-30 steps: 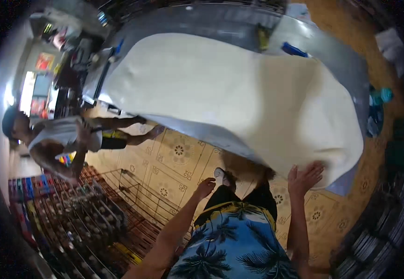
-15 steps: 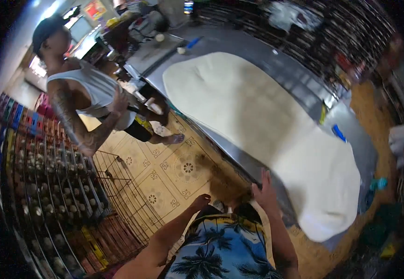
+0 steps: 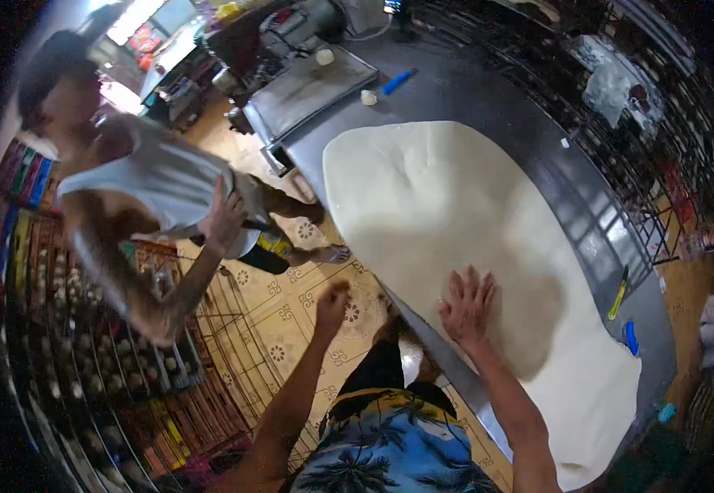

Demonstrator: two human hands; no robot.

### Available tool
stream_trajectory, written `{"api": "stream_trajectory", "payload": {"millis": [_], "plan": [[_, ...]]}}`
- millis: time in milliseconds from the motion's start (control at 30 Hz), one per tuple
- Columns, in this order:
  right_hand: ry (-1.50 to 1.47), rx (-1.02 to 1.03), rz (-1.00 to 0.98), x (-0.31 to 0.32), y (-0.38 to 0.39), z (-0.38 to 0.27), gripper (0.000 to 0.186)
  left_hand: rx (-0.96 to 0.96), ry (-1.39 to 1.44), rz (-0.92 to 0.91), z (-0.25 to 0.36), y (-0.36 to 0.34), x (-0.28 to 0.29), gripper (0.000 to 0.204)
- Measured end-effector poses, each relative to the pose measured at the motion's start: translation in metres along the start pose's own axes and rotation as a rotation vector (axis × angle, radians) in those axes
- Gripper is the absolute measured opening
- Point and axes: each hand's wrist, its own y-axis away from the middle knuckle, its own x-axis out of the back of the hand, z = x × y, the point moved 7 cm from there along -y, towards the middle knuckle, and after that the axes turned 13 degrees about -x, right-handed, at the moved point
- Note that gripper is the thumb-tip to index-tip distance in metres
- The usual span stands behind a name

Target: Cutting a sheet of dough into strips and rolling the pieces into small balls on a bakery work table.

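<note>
A large, pale sheet of dough [image 3: 406,177] lies spread over a grey metal table [image 3: 529,107], with rounded edges and a few shallow dents at its far end. My right hand [image 3: 468,308] rests palm down near the dough's left edge, its fingers spread and nothing held. Off the table to the left, my left hand [image 3: 334,306] hangs over the tiled floor, fingers curled in, with no object showing in it. A yellow cutter knife [image 3: 618,294] and a blue tool [image 3: 631,337] lie by the dough's right edge.
A person in a white tank top [image 3: 156,172] stands close on my left. Trays of small pale pieces fill a rack [image 3: 110,345] behind them. A metal tray [image 3: 312,92], a blue tool [image 3: 398,80] and a small pale lump [image 3: 368,98] sit at the table's far end.
My right hand has moved from beside the table's edge forward onto the dough, fingers spreading. My left hand has risen forward over the floor. My view has come nearer the dough and the other person.
</note>
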Motion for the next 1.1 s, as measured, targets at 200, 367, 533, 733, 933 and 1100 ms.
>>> {"api": "stream_trajectory", "payload": {"millis": [200, 367, 533, 733, 933, 1100], "plan": [[-0.121, 0.171, -0.155, 0.000, -0.159, -0.062, 0.075, -0.384, -0.451, 0.149, 0.033, -0.244, 0.011, 0.049], [-0.232, 0.118, 0.054, 0.017, -0.368, -0.080, 0.073, -0.143, -0.385, 0.031, 0.002, -0.372, 0.013, 0.086], [-0.027, -0.017, -0.119, -0.021, -0.459, -0.095, 0.062, -0.003, -0.110, -0.113, -0.009, -0.399, 0.008, 0.080], [0.022, -0.030, 0.036, -0.024, -0.473, -0.095, 0.031, -0.242, -0.603, -0.147, 0.041, -0.390, -0.008, 0.056], [-0.616, 0.101, 0.117, 0.005, -0.409, -0.066, 0.021, -0.105, -0.043, -0.377, 0.142, -0.288, -0.061, 0.041], [-0.879, 0.035, 0.348, 0.112, -0.249, 0.037, 0.020, -0.557, -0.153, -0.679, 0.273, -0.104, -0.113, 0.031]]}}
